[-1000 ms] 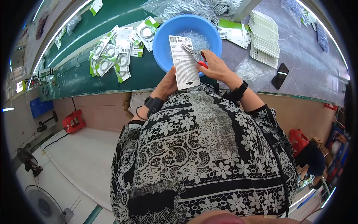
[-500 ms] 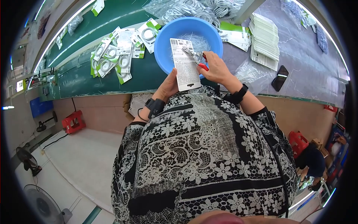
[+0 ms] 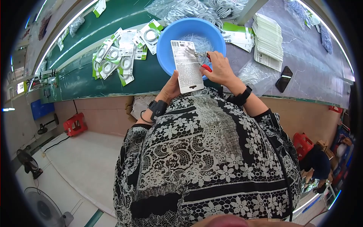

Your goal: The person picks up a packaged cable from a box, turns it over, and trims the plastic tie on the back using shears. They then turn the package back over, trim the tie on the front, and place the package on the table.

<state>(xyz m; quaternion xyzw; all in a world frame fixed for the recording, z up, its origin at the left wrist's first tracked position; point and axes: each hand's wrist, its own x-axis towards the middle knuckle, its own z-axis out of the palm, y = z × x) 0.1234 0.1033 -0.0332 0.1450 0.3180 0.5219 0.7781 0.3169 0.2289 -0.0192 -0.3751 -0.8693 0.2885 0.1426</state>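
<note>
My left hand (image 3: 171, 89) grips the lower left edge of a white printed card (image 3: 189, 77), its text and barcode side facing me. The card tilts over the near side of a blue basin (image 3: 163, 49), with its hang hole at the bottom. In my right hand (image 3: 221, 70) is a pair of red-handled cutters (image 3: 205, 67), its metal jaws lying over the upper part of the card. Whether the jaws are closed on anything is too small to tell. Thin clear-white strips (image 3: 196, 39) lie inside the basin.
Left of the basin lie several carded coiled cables (image 3: 112, 53). Bagged grey cables (image 3: 185, 11) are behind it. To the right are a stack of white cards (image 3: 268, 39), green-and-white cards (image 3: 238, 36), a clear plastic bag (image 3: 257, 77) and a black phone (image 3: 284, 79).
The card has shifted slightly, its top edge a little lower and to the left. Both hands keep their hold, and the cutters stay over the card.
</note>
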